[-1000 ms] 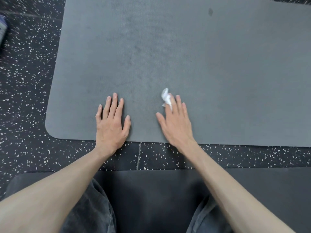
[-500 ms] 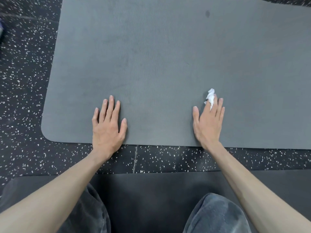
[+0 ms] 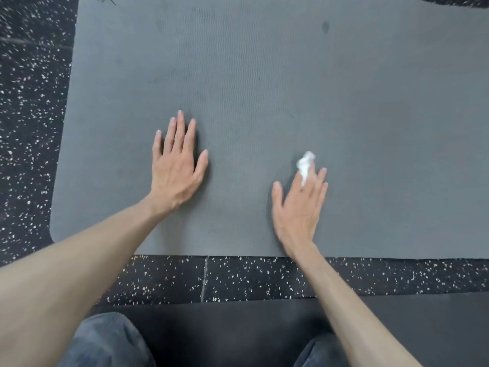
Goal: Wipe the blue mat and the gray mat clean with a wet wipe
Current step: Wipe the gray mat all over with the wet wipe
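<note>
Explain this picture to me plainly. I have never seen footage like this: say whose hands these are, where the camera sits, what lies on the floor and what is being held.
There is no machine here, just a person working with bare hands. The single picture comes from a camera worn on that person's head, looking down and forward, so the arms reach in from below. The left hand lies flat on the gray mat, fingers straight. The right hand presses a crumpled white wet wipe onto the same mat; the wipe sticks out past its fingers. The mat lies on a black speckled floor. Nearer the camera lies a darker mat, with the person's knees at the bottom edge.
</note>
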